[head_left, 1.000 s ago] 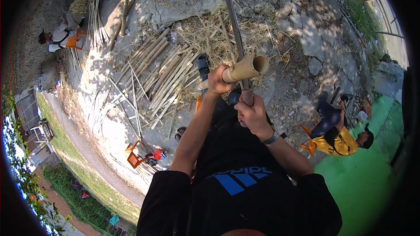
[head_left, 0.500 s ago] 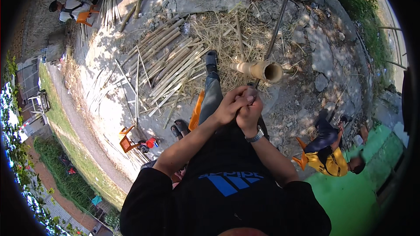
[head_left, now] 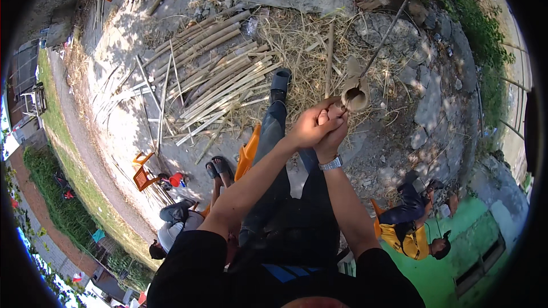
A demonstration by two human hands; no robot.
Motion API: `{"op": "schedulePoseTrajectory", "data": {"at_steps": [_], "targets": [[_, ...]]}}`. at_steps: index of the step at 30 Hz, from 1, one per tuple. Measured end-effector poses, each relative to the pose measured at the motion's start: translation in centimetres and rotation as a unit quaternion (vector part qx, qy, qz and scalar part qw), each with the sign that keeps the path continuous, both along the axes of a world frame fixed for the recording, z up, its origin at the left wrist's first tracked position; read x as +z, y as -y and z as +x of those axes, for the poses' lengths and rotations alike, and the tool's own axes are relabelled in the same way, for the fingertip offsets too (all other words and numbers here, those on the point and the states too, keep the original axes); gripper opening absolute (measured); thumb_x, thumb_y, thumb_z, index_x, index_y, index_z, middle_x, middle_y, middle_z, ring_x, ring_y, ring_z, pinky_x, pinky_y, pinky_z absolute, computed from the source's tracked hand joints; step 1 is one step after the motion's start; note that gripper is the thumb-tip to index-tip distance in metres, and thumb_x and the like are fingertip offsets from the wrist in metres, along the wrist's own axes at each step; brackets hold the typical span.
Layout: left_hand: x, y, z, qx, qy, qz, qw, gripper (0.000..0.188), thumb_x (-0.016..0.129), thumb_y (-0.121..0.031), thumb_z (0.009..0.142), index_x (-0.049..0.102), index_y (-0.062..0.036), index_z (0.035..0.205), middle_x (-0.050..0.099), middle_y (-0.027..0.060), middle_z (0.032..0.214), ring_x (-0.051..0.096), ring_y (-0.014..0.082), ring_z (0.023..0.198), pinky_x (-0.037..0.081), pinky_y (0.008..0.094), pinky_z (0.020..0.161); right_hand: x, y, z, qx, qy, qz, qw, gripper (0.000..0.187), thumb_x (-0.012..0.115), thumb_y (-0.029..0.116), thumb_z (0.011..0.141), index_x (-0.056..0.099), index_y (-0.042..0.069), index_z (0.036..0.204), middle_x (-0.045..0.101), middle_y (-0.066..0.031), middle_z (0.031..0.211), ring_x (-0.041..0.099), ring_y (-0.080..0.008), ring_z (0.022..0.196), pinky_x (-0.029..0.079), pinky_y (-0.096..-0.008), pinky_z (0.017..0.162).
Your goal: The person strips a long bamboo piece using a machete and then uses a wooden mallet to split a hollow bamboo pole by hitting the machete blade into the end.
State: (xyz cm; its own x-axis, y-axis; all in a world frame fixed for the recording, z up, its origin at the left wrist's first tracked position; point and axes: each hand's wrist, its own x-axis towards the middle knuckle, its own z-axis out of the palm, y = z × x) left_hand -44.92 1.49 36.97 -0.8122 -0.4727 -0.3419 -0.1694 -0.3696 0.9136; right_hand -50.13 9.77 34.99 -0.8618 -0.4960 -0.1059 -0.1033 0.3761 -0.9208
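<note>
My left hand [head_left: 308, 128] and my right hand [head_left: 333, 137] are closed together, fingers wrapped round a handle they mostly hide. In line with them, a long, thin, dark blade [head_left: 391, 31] runs up to the right, so it looks like a long knife. Just beyond my fingers is the open end of a thick, hollow bamboo pole [head_left: 356, 101]. The blade's line crosses this end, and a dark gap shows in the wall there. Whether the blade sits in the bamboo or behind it, I cannot tell. A metal watch [head_left: 330, 163] circles my right wrist.
Split bamboo strips [head_left: 217, 94] lie piled to the left of my outstretched leg [head_left: 274, 120]. Straw shavings [head_left: 308, 40] cover the ground ahead. An orange chair [head_left: 246, 151] stands at my left. A person in yellow [head_left: 408, 236] sits at the right by a green surface.
My joined hands have moved forward, close to the bamboo's open end. The pole's tilt has changed from leftward to nearly straight ahead. The whole view has also shifted.
</note>
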Motion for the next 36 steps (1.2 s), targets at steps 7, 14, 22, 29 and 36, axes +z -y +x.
{"op": "schedulePoseTrajectory", "data": {"at_steps": [7, 14, 22, 29, 36], "targets": [[-6.4, 13.6, -0.9, 0.024, 0.084, -0.177, 0.98, 0.047, 0.059, -0.021, 0.099, 0.043, -0.0013, 0.139, 0.069, 0.0212, 0.093, 0.071, 0.038, 0.089, 0.053, 0.0437, 0.077, -6.1, 7.4, -1.4, 0.155, -0.195, 0.004, 0.968, 0.053, 0.064, 0.021, 0.089, 0.052, 0.0, 0.136, 0.054, -0.0196, 0.116, 0.057, -0.0307, 0.101, 0.047, -0.043, 0.092], [-15.4, 27.4, -2.7, 0.188, 0.114, -0.317, 0.923, 0.034, 0.06, -0.01, 0.089, 0.047, 0.0019, 0.118, 0.065, 0.0199, 0.072, 0.067, 0.036, 0.061, 0.052, 0.0443, 0.056, -33.7, 9.4, 10.2, 0.371, 0.087, 0.276, 0.882, 0.041, 0.074, 0.022, 0.082, 0.06, 0.005, 0.117, 0.058, -0.0165, 0.11, 0.061, -0.0316, 0.098, 0.052, -0.0446, 0.085], [-17.9, 34.5, 2.1, 0.138, 0.307, -0.16, 0.928, 0.025, 0.057, -0.016, 0.086, 0.054, 0.0075, 0.095, 0.058, 0.017, 0.064, 0.057, 0.0315, 0.055, 0.048, 0.0413, 0.058, -56.6, 31.5, 22.7, 0.538, -0.136, 0.275, 0.785, 0.046, 0.055, 0.02, 0.095, 0.052, 0.012, 0.14, 0.056, -0.01, 0.132, 0.049, -0.0329, 0.131, 0.037, -0.0562, 0.11], [-25.4, 33.0, 8.5, 0.264, 0.075, -0.076, 0.959, 0.01, 0.062, -0.007, 0.089, 0.055, 0.0004, 0.087, 0.051, 0.008, 0.062, 0.048, 0.0154, 0.047, 0.046, 0.0338, 0.053, -65.5, 29.2, 18.8, 0.525, -0.42, 0.351, 0.652, 0.026, 0.054, 0.021, 0.097, 0.064, 0.018, 0.12, 0.056, -0.0076, 0.121, 0.046, -0.0267, 0.126, 0.033, -0.0528, 0.11], [-22.8, 31.6, 7.9, 0.273, 0.157, -0.107, 0.943, 0.015, 0.062, -0.008, 0.087, 0.051, -0.0007, 0.093, 0.053, 0.0065, 0.065, 0.049, 0.0133, 0.049, 0.046, 0.0314, 0.051, -58.9, 22.2, 13.4, 0.629, -0.016, 0.371, 0.683, 0.044, 0.076, 0.024, 0.078, 0.061, 0.005, 0.115, 0.072, -0.0181, 0.101, 0.072, -0.0346, 0.096, 0.059, -0.0472, 0.077]]}}
